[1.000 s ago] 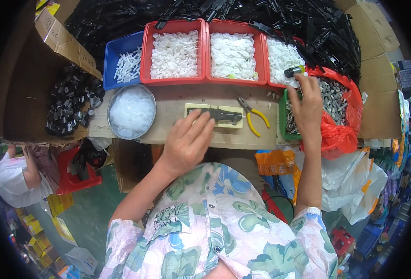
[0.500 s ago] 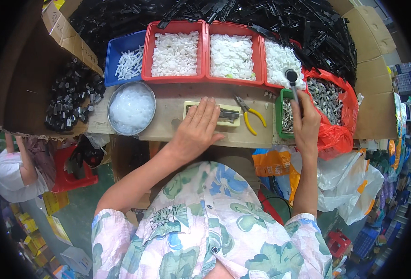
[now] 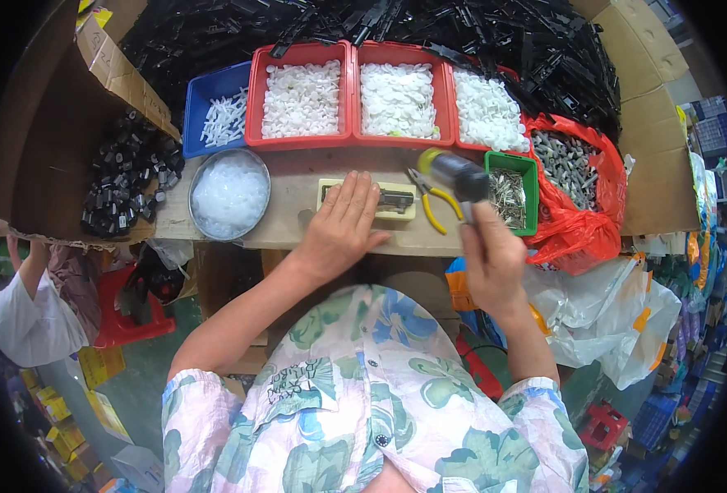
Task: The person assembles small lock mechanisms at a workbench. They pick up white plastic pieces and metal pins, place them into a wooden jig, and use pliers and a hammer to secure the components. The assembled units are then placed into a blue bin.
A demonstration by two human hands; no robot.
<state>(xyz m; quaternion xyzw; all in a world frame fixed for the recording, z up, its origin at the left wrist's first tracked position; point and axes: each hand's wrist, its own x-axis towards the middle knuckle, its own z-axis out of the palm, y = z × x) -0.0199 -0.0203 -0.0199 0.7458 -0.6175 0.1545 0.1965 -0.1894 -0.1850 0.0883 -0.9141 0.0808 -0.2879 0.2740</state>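
Observation:
My left hand [image 3: 339, 223] lies with straight fingers across a cream block [image 3: 405, 214] on the bench, covering its left part. A black, elongated part [image 3: 396, 199] sits in the block and sticks out right of my fingers. Wrapped round a handle, my right hand [image 3: 496, 261] holds a mallet [image 3: 458, 172] with a black head and a yellow end, blurred by motion. The mallet is in the air, right of the block, over the yellow-handled pliers [image 3: 431, 218]. The pliers lie open on the bench, partly hidden by the mallet.
Behind stand red trays [image 3: 353, 99] of white pieces and a blue tray [image 3: 192, 123] of white pegs. A round bowl [image 3: 268, 197] holds translucent pieces. At right are a green box [image 3: 532, 197] of metal pins and a red bag [image 3: 610, 189]. Black parts [image 3: 215, 33] heap up behind.
The mallet has swung left from above the right-hand tray toward the block, and my right hand has moved left and nearer. My left hand has stayed on the block.

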